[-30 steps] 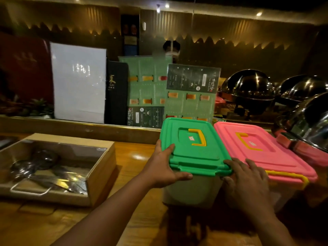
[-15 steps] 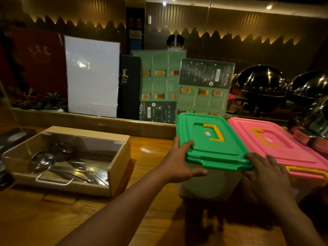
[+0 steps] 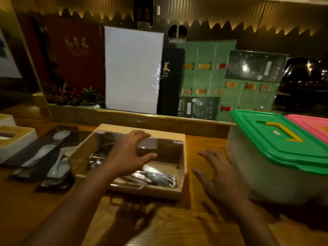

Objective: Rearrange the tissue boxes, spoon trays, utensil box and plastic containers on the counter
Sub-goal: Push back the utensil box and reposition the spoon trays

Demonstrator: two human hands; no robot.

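Note:
A wooden utensil box [image 3: 179, 189] with a clear lid sits mid-counter, metal utensils inside. My left hand [image 3: 129, 153] hovers over its lid, fingers spread, holding nothing. My right hand [image 3: 218, 176] is open just right of the box, between it and the green-lidded plastic container [image 3: 284, 146]. A pink-lidded container [image 3: 308, 125] stands behind that one at the right edge. Dark spoon trays [image 3: 46, 157] with white spoons lie left of the box. Two white tissue boxes [image 3: 16, 141] are at the far left.
The wooden counter [image 3: 177, 224] ends at a raised ledge [image 3: 124, 118] behind the objects. Menus [image 3: 221, 80], a white board [image 3: 133, 68] and small plants [image 3: 74, 96] stand beyond it. A shiny chafing dome [image 3: 305, 82] is at the back right.
Both hands have let go of the green-lidded container and moved left to the utensil box. The view has swung left, bringing the spoon trays and tissue boxes into sight.

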